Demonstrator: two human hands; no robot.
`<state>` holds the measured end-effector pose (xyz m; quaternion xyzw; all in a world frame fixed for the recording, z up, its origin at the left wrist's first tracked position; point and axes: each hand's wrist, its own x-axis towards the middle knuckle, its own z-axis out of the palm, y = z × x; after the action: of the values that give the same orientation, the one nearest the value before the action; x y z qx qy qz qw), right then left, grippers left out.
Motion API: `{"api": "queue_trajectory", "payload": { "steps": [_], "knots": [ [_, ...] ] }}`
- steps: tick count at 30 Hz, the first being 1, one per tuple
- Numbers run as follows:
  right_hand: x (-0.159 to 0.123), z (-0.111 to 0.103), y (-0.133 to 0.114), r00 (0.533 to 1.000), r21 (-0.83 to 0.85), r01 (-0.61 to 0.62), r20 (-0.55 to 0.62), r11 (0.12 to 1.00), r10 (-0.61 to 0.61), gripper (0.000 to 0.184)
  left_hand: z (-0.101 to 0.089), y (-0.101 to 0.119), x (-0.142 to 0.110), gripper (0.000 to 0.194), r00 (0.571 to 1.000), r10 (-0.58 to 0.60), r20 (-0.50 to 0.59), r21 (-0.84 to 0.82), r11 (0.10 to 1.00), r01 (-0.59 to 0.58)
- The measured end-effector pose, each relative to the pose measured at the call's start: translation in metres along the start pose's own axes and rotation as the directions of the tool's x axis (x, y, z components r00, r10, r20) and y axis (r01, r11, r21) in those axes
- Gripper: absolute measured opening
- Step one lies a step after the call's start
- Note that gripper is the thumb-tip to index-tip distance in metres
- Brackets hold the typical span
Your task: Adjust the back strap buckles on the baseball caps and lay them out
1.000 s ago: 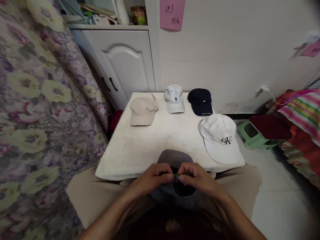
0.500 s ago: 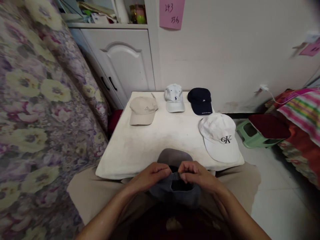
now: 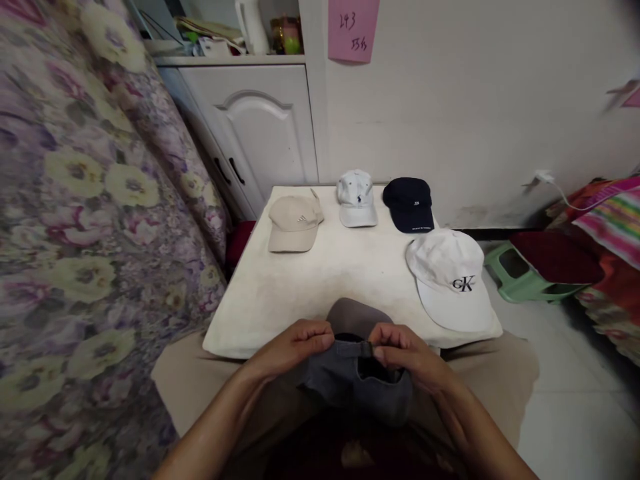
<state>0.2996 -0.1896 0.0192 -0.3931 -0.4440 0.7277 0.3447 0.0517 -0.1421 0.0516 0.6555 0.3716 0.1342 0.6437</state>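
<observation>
Grey cap (image 3: 340, 387) at lower ctr of frame, over the person's lap, back opening facing the person, brim pointing up-frame past the near edge of the white-covered table (image 3: 300, 287). Can't tell if brim touches the cloth.

L hand (image 3: 303, 343) grasps the cap's rear edge at the L end of the strap (image 3: 347, 349), thumb on top. R hand (image 3: 403, 350) pinches the strap's R end right next to the buckle (image 3: 367, 349); fingertips partly hidden. Strap spans the gap btwn the 2 hands, above the dark opening.

4 other caps on table: beige cap (image 3: 293, 228) upper L, pale cap (image 3: 357, 200) w/ small dark logo top ctr, navy cap (image 3: 409, 205) just R of it, white cap (image 3: 450, 283) w/ dark letters at R edge, brim toward lower R.

Surroundings: floral curtain (image 3: 90, 200) L side of frame, cabinet (image 3: 265, 133) upper L, green stool (image 3: 517, 275) far R.
</observation>
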Motion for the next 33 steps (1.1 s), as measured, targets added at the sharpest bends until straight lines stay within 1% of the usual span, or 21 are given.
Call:
{"api": "queue_trajectory", "payload": {
  "steps": [3,7,10,13,16,18,19,21,22,24,26,28,29,33],
  "knots": [
    [-0.001,-0.001,-0.003,0.999,-0.032,0.034,0.01,0.999,-0.034,0.032,-0.003,0.001,0.0,0.042,0.998,0.06,-0.025,0.03,0.998,-0.06],
    [-0.004,0.0,-0.012,0.995,-0.061,0.096,-0.005,0.994,-0.097,0.031,-0.002,0.002,0.001,0.04,0.999,0.031,-0.034,-0.024,0.999,-0.032],
    [-0.006,0.001,-0.021,0.993,-0.073,0.113,-0.019,0.991,-0.114,0.031,-0.002,0.005,0.0,0.038,0.998,0.043,-0.046,-0.02,0.999,-0.044],
    [-0.01,0.003,-0.034,0.989,-0.084,0.141,-0.021,0.986,-0.143,0.03,-0.005,0.013,-0.003,0.032,0.993,0.092,-0.075,-0.01,0.996,-0.093],
    [-0.015,0.005,-0.05,0.982,-0.099,0.189,-0.007,0.977,-0.191,0.028,-0.007,0.028,-0.007,0.029,0.979,0.167,-0.12,0.046,0.986,-0.163],
    [-0.016,0.007,-0.06,0.974,-0.108,0.226,0.001,0.968,-0.227,0.025,-0.005,0.04,-0.008,0.027,0.957,0.238,-0.168,0.134,0.967,-0.217],
    [-0.015,0.008,-0.065,0.97,-0.111,0.24,0.001,0.964,-0.241,0.024,-0.002,0.046,-0.008,0.024,0.938,0.278,-0.206,0.18,0.953,-0.243],
    [-0.012,0.01,-0.071,0.967,-0.121,0.255,0.001,0.959,-0.257,0.021,0.008,0.057,-0.006,0.019,0.884,0.368,-0.289,0.257,0.919,-0.298],
    [-0.01,0.011,-0.073,0.965,-0.124,0.259,0.002,0.958,-0.261,0.02,0.015,0.061,-0.005,0.025,0.853,0.409,-0.324,0.285,0.902,-0.324],
    [-0.006,0.014,-0.073,0.962,-0.126,0.27,0.004,0.955,-0.272,0.019,0.029,0.066,-0.002,0.036,0.799,0.487,-0.354,0.361,0.859,-0.364],
    [-0.003,0.017,-0.072,0.959,-0.113,0.281,-0.003,0.953,-0.283,0.019,0.041,0.067,0.0,0.026,0.763,0.536,-0.36,0.438,0.82,-0.369],
    [-0.001,0.019,-0.069,0.959,-0.1,0.28,-0.01,0.955,-0.282,0.018,0.048,0.066,0.002,0.014,0.75,0.549,-0.369,0.476,0.805,-0.355],
    [-0.001,0.02,-0.068,0.961,-0.1,0.275,-0.01,0.956,-0.277,0.018,0.05,0.065,0.002,0.011,0.749,0.546,-0.375,0.483,0.805,-0.346],
    [0.0,0.021,-0.066,0.965,-0.086,0.257,-0.03,0.963,-0.26,0.017,0.049,0.061,0.001,0.015,0.751,0.533,-0.391,0.485,0.812,-0.324]
  ]
}}
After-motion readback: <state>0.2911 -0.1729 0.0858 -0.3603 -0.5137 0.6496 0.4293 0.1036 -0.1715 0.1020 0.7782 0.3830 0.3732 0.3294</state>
